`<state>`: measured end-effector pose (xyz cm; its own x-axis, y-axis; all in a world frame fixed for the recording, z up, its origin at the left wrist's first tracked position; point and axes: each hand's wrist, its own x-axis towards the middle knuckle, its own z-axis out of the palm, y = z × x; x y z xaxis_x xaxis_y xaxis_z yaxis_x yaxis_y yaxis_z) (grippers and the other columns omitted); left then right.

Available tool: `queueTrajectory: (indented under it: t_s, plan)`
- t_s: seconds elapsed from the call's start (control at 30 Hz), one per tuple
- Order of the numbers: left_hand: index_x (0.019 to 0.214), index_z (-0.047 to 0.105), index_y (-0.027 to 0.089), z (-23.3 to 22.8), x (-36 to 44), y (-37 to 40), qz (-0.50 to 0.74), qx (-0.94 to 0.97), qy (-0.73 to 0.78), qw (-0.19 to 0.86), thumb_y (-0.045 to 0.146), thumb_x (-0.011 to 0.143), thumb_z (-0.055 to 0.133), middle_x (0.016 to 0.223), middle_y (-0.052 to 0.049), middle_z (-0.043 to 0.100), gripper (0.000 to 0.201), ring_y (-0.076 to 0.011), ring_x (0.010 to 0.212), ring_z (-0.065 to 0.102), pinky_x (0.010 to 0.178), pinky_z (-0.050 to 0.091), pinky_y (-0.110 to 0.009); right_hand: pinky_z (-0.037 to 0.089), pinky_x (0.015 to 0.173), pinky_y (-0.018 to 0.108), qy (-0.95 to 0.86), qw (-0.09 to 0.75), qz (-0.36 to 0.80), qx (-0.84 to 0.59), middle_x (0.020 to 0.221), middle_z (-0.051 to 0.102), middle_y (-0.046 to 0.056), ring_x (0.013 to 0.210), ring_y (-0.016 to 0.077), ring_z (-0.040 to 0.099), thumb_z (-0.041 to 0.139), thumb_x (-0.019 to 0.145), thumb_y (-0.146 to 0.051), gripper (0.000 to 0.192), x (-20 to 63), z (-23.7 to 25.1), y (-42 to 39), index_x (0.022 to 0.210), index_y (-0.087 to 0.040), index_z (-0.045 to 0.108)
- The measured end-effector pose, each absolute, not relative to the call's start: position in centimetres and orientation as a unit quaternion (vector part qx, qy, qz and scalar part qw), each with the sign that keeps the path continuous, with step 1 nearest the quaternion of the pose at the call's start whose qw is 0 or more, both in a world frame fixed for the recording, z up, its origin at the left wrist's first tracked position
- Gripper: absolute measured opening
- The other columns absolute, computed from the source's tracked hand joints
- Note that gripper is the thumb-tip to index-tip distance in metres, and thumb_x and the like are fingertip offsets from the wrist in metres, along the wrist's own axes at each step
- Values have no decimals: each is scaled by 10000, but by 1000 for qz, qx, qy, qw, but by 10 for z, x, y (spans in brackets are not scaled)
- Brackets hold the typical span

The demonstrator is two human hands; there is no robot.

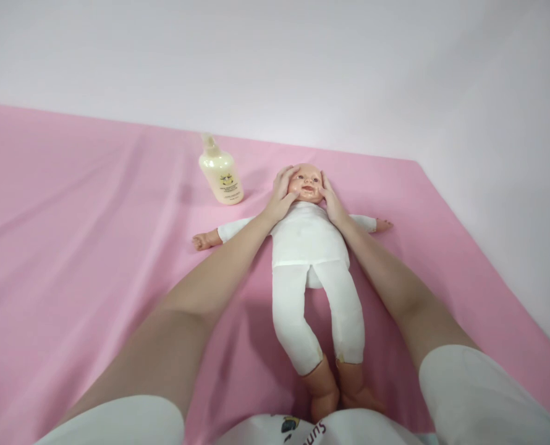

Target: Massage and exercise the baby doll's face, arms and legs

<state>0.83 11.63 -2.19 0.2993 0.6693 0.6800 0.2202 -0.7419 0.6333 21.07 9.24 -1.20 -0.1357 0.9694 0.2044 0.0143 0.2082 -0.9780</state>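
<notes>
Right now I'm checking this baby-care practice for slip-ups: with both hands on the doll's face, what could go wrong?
1. The left hand and right hand cup the baby doll by the cheeks; fingers lie close to its eyes, so a slip might rub them.
2. The lotion bottle lies beside the head, near the left hand; a sideways move could knock it.
3. The pink sheet is wrinkled and could shift under the doll.

Cream lotion bottle lying on the pink sheet; white wall behind.
</notes>
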Motion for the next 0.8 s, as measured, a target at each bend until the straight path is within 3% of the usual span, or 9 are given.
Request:
queueTrajectory:
  t_s: [0.17,0.27,0.43,0.8]
  plan:
    - [1549,449,245,-21,8,116,510,787,290,189,812,935,500,1621,-184,440,837,-380,1555,372,1318,268,-582,188,1371,428,-566,514,486,-423,1802,169,-62,1677,174,181,516,960,-469,899,209,-8,89,1734,-285,97]
    - [1549,443,244,-20,8,116,507,793,290,176,828,898,552,1605,-193,452,881,-390,1547,386,1310,281,-590,122,1381,410,-592,501,458,-434,1803,175,-31,1689,201,121,625,921,-506,1002,211,-5,85,1739,-260,101]
    - [1553,431,243,-19,9,115,506,791,294,178,840,868,592,1610,-198,436,923,-393,1553,378,1313,270,-592,145,1383,449,-612,476,452,-440,1794,210,36,1689,269,123,813,796,-576,1268,213,2,76,1742,-213,51]
    - [1549,432,244,-21,8,118,504,792,292,182,870,828,616,1609,-201,429,972,-402,1552,371,1315,258,-596,176,1377,468,-605,480,467,-430,1798,190,40,1675,293,197,935,668,-527,1448,213,-7,84,1739,-275,-6]
